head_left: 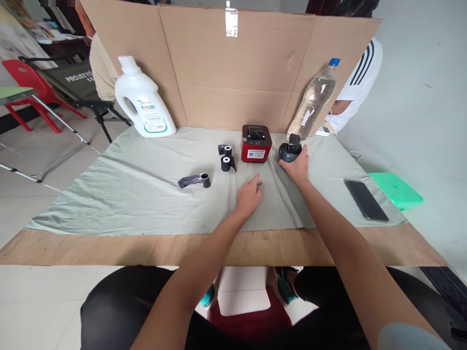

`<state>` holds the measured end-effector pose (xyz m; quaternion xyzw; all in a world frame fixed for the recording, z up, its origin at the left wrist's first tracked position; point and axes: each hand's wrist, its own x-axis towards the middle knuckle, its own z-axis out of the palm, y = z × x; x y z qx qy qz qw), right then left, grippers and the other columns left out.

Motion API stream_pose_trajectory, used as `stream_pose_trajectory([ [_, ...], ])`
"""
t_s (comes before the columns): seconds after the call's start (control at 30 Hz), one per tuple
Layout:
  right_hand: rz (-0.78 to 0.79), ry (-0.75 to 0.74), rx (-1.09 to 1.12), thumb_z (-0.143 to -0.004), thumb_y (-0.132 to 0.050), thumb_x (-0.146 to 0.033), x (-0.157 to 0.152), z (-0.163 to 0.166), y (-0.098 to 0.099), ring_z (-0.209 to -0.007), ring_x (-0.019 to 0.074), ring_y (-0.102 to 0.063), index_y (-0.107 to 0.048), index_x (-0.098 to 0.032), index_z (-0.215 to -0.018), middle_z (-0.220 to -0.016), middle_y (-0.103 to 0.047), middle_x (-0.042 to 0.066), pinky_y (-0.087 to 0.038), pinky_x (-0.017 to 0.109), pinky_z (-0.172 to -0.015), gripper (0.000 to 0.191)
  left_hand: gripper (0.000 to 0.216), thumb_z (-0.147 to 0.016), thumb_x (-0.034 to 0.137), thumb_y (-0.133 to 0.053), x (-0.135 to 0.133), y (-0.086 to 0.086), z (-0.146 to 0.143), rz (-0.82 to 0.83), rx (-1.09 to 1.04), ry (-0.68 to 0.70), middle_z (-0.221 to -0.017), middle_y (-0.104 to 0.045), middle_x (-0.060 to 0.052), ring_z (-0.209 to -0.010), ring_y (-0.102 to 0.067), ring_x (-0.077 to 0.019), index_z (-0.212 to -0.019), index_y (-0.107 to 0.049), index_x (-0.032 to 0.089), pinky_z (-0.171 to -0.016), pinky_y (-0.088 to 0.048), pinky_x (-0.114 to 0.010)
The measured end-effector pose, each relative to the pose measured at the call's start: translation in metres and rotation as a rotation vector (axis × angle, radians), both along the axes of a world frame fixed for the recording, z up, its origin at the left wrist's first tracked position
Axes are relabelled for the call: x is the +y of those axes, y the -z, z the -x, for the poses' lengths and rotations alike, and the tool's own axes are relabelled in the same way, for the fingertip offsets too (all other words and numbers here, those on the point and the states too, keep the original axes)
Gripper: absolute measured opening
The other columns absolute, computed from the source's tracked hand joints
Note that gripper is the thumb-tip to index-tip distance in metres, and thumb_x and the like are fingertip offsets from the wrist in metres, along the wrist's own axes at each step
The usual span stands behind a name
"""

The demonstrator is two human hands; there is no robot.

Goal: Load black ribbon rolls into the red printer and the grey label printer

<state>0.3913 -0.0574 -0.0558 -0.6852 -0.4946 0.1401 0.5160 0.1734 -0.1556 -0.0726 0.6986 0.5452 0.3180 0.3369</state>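
Note:
My right hand (298,165) is closed around the sides of a small dark grey printer (288,155) on the cloth, with a black strip standing up from its top. Left of it sits a red and black printer (256,146) with a white label on its front. My left hand (250,195) rests on the cloth in front of the red printer, index finger stretched out, holding nothing. Two black rolls with white cores, a rear roll (228,150) and a front roll (225,164), stand left of the red printer. Farther left lies another black roll (205,180) with a crinkled strip pulled out.
A cardboard screen (233,82) rises behind the cloth. A white detergent jug (146,107) leans at back left, a clear bottle (314,99) at back right. A black phone (366,200) lies at right, near a green stool (396,189). People sit behind the screen.

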Motion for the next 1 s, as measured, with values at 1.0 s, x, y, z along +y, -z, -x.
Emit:
stream_pose_trajectory([
  [1.0, -0.137, -0.526, 0.164, -0.079, -0.074, -0.042, 0.058, 0.063, 0.04, -0.156, 0.0309, -0.043, -0.018, -0.017, -0.17, -0.167, -0.044, 0.014, -0.035, 0.051, -0.13, 0.11, 0.091, -0.074, -0.007, -0.045, 0.144, -0.05, 0.004, 0.123, -0.855, -0.303, -0.166, -0.048, -0.013, -0.156, -0.044, -0.0204, -0.163, -0.033, 0.011, -0.129, -0.037, -0.035],
])
